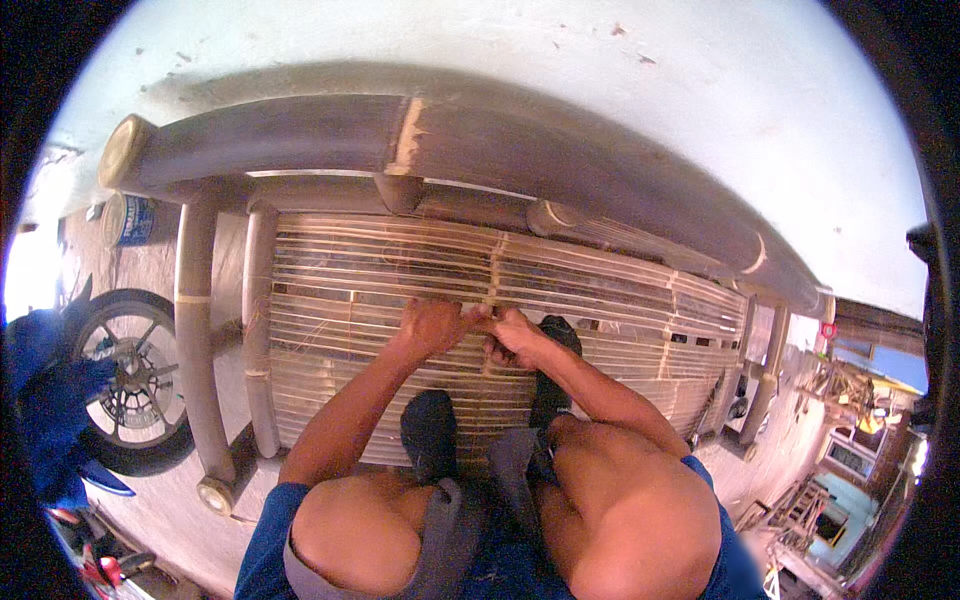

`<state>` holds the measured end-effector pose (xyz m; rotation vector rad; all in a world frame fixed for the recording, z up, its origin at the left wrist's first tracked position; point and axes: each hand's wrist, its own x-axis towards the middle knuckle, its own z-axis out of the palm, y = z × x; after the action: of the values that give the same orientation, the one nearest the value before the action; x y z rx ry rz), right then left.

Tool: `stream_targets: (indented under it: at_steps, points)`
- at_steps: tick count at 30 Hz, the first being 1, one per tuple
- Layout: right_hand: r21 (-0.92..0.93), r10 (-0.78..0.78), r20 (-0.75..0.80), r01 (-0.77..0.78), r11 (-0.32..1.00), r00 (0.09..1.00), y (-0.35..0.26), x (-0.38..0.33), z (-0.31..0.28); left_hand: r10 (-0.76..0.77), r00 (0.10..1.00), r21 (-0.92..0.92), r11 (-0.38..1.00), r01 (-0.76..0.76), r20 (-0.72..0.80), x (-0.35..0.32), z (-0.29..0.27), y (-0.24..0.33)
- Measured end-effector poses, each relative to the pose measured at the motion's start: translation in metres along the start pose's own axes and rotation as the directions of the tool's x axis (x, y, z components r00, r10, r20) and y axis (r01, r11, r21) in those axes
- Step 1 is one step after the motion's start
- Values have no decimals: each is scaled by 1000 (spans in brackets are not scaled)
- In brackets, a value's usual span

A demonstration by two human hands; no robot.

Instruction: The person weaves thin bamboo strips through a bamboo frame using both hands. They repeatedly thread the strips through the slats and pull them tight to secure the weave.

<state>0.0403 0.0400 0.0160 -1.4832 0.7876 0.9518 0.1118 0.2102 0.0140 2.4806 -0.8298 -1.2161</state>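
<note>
Slatted bamboo seat [400, 265] of a bench lies below me, its thin pale strips running from left to right. A crosswise binding line [495, 255] passes through the middle of the slats. Right at that line my two hands meet, their fingertips close together. My left hand [435, 327] is closed, its knuckles up. My right hand [516, 338] is closed too, with its fingers curled down by the slats. Whatever the fingers pinch is hidden or too small to name. My feet in dark socks [429, 435] rest on the slats.
A thick bamboo rail [300, 138] runs along the far side, before a pale wall [480, 40]. Bamboo posts [197, 330] stand at the left. Beyond them are a motorcycle wheel [130, 380] and a blue can [130, 218]. Wooden pieces [800, 515] lie at the right.
</note>
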Motion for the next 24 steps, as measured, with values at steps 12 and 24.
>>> stream_targets:
  at_steps: [12, 24]
  points:
    - [384, 160, 86, -181, 906, 983, 1, 14, -3, 230, 966, -387, 885, -258, -118, 31, 15, 3]
    - [-929, -540, 368, 322, -182, 757, -17, -16, -40, 221, 870, -167, 932, -322, -441, 18, 39, -5]
